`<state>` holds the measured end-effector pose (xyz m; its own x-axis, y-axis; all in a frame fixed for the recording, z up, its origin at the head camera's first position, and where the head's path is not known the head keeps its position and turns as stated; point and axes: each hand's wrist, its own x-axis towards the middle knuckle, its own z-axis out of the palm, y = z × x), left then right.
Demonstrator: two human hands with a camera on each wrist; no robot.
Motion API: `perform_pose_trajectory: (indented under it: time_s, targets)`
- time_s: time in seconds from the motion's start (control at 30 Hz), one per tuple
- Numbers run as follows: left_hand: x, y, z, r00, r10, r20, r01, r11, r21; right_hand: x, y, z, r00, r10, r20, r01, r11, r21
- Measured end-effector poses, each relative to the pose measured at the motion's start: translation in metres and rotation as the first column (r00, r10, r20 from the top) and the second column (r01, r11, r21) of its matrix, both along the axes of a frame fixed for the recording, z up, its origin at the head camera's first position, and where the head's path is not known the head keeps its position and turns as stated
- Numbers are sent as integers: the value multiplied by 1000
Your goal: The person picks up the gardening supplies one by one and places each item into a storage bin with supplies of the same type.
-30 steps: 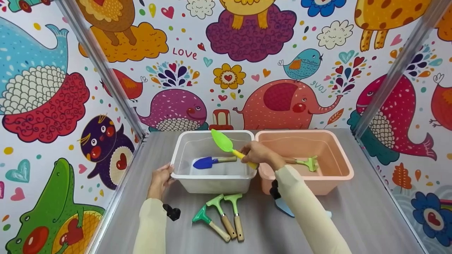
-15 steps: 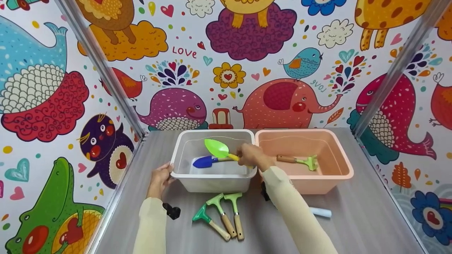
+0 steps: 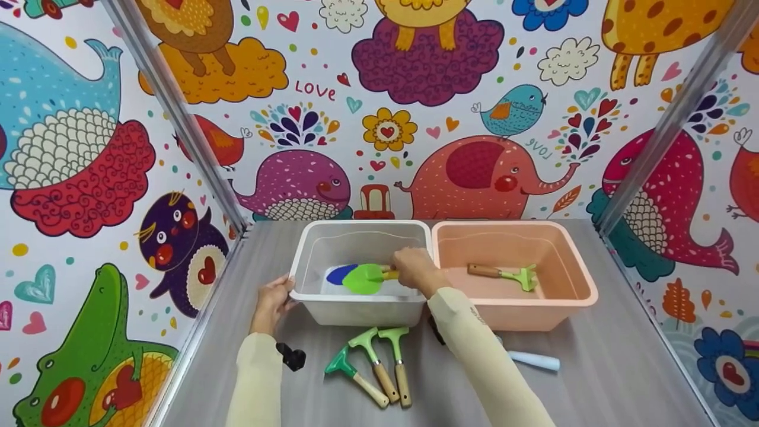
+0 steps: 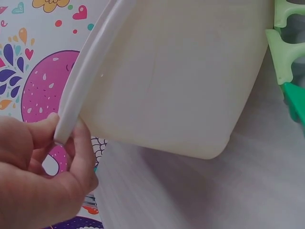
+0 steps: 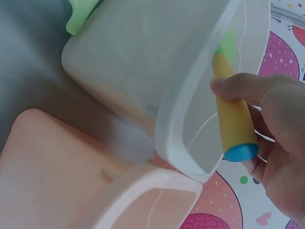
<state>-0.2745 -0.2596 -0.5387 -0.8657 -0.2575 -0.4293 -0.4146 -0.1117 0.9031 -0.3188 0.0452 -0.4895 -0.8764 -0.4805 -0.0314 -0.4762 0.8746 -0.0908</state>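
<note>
My left hand (image 3: 273, 301) pinches the left rim of the white tub (image 3: 356, 311); the left wrist view shows thumb and fingers on either side of that rim (image 4: 90, 62). In my right hand (image 3: 417, 270) is a toy trowel with a green blade (image 3: 363, 279), lowered inside the white tub. Its yellow handle (image 5: 232, 112) with a blue end cap lies between thumb and fingers in the right wrist view. Beneath it sits a blue trowel (image 3: 339, 275), its handle now hidden. Whether the green blade touches the blue one, I cannot tell.
To the right stands a peach tub (image 3: 522, 314) holding a small green rake (image 3: 525, 277) with a wooden handle. Several green-headed tools (image 3: 379, 367) with wooden handles lie before the white tub. A pale blue handle (image 3: 536, 360) lies by the right sleeve.
My right hand has moved left and down, carrying the green trowel from above the white tub into it, over the blue trowel. The left hand keeps its hold on the rim.
</note>
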Motion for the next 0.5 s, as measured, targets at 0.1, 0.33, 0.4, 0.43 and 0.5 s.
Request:
perform_pose_trajectory:
  time_s: [0.1,0.33,0.4,0.43,0.5]
  targets:
    - [1,-1,1,1000,-7,1,7,1000,-10,2,-2,-5,1000,18,-11,-18,1000,22]
    - [2,-1,1,1000,-24,4,24,999,-21,7,-5,-14,999,32,13,-32,998,54]
    - [1,-1,1,1000,-25,3,25,999,-20,8,-6,-16,999,44,6,-44,997,55]
    - [1,-1,1,1000,-28,3,28,999,-16,9,-7,-18,999,47,5,-47,997,55]
    - [1,-1,0,1000,-27,6,27,1000,-16,10,-7,-21,998,63,-9,-62,997,51]
